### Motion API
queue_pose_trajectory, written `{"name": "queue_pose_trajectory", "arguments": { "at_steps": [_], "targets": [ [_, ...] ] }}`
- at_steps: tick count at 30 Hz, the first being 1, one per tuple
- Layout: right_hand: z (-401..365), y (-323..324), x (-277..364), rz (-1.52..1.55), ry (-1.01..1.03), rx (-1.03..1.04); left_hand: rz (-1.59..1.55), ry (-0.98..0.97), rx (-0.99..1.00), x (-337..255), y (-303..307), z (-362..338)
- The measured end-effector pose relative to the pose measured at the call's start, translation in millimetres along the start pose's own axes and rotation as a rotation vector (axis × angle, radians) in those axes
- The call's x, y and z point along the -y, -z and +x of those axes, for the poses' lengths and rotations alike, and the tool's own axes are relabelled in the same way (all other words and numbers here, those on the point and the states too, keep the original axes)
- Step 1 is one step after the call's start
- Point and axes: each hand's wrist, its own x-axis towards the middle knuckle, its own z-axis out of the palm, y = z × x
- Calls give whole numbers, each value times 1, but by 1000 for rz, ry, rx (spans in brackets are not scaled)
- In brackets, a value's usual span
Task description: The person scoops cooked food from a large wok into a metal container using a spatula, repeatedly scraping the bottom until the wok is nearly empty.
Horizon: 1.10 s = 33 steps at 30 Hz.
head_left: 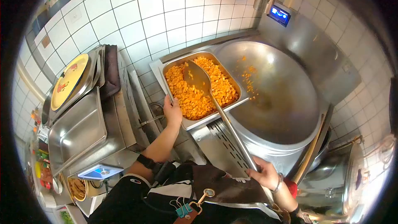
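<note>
Left hand [172, 111] had its grip clamped on the steel tray [201, 121] rim, right hand [265, 175] gripped shut around the long paddle [197, 79] resting in the orange food [195, 99], blue display [278, 15] unreadable tbh.

Commercial kitchen
It is shown by a white tiled wall [166, 16], a huge steel vat [282, 99], stacked steel pans [76, 130] and a full food tray [186, 57].

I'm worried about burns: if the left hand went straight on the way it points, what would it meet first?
The left hand grips the rim of the steel tray. Going straight on, it would probably meet the orange food inside, though depth is unclear.
</note>
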Motion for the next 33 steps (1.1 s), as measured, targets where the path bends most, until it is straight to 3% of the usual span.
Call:
{"name": "queue_pose_trajectory", "arguments": {
  "at_steps": [5, 9, 16, 19, 21, 23, 26, 31, 33],
  "targets": [
    [-30, -1, 11, 174, -39, -66, 0, -59, -11, 9, -1, 4],
    [-33, -3, 0, 174, -24, -37, 22, -84, 4, -20, 1, -8],
    [-28, -15, -17, 116, 65, -121, 12, -90, -26, -11, 0, -3],
    [-22, -16, -24, -20, 117, -171, -1, -57, -17, -20, 0, -7],
    [-15, -13, -34, -264, 143, -207, -18, -27, -32, -23, -3, -10],
    [-10, -17, -29, -228, 93, -198, 2, -1, -34, -25, -1, -10],
    [-1, -22, -20, -263, 229, -278, 46, -37, -17, -16, 1, -5],
    [15, -36, -16, -196, 8, -276, 49, -49, -12, -15, 3, -5],
    [21, -49, -36, -201, 136, -283, 64, -41, -27, -21, 2, -9]
  ]
}}
